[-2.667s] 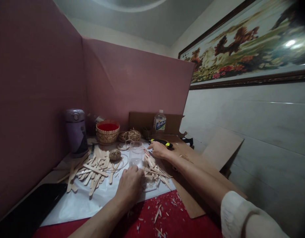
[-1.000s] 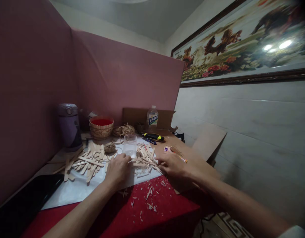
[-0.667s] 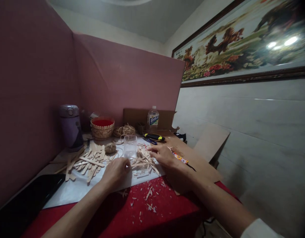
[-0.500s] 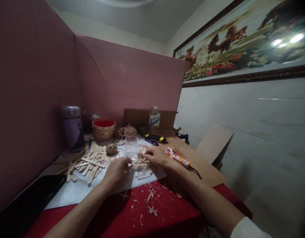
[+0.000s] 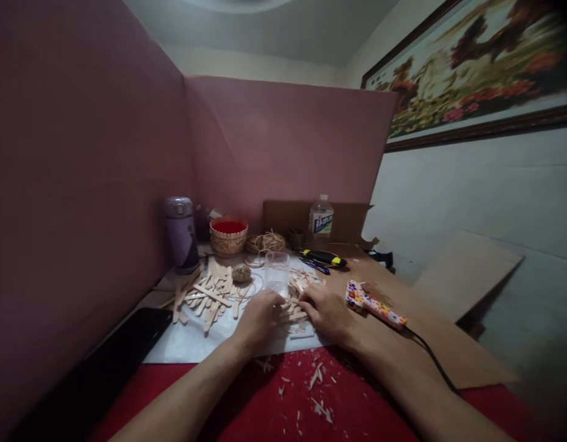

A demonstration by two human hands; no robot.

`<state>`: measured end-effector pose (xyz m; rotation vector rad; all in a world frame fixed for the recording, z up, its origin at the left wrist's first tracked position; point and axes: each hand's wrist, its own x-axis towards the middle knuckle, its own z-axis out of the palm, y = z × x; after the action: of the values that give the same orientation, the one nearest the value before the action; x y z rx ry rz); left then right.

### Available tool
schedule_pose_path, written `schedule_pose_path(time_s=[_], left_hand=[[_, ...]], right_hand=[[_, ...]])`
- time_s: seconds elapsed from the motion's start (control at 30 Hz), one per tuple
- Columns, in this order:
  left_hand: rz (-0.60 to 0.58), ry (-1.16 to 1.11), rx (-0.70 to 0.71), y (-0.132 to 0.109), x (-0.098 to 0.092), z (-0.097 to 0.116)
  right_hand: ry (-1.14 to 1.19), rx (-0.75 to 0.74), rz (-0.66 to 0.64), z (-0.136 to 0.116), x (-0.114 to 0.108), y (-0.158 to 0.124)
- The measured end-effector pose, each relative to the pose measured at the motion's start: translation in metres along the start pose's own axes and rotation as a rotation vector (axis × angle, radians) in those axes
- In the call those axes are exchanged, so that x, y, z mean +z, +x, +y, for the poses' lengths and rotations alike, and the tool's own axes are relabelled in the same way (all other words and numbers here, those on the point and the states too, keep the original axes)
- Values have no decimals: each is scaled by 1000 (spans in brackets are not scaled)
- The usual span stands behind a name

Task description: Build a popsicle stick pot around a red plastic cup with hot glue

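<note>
My left hand [image 5: 261, 316] is closed, its thumb and fingers drawn together beside the base of a clear plastic cup [image 5: 277, 269]. Whether it grips the cup or a small piece cannot be made out. My right hand [image 5: 328, 312] rests with curled fingers on a heap of cut wooden stick pieces [image 5: 294, 312]; what lies between the fingertips is hidden. The cup stands upright on a white sheet [image 5: 191, 347]. To the left is a pile of wooden craft sticks [image 5: 212, 294], with a small ball of twine [image 5: 241, 274] behind it.
A flower-patterned glue gun [image 5: 373, 305] with a black cord lies on cardboard at right. Behind are a yellow-black cutter [image 5: 324, 257], a bottle [image 5: 320, 221], a red-lined basket [image 5: 229, 237] and a purple flask [image 5: 182, 236]. A black object [image 5: 126, 344] lies at left; scraps dot the red cloth [image 5: 246, 399].
The view has turned left, so everything appears farther right. My right hand has lowered onto the wood pieces, and my left hand stays by the cup.
</note>
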<state>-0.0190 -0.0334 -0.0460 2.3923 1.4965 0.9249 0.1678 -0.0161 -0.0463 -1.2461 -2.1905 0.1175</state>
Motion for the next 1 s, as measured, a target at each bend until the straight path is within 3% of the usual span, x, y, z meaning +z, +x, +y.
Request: schedule_pose_path(time_s=[0.1, 0.27, 0.43, 0.53, 0.7, 1.0], left_hand=[[19, 160, -91, 0, -10, 6], [-40, 506, -272, -1, -42, 4], [34, 647, -479, -7, -87, -25], [17, 664, -581, -11, -103, -46], [-32, 664, -552, -13, -100, -61], [-44, 640, -450, -10, -101, -53]], right_hand=[[51, -110, 28, -4, 0, -3], [41, -294, -88, -8, 1, -7], [54, -250, -82, -4, 1, -7], [89, -252, -70, -1, 2, -6], [129, -255, -67, -1, 4, -7], [138, -232, -92, -2, 0, -7]])
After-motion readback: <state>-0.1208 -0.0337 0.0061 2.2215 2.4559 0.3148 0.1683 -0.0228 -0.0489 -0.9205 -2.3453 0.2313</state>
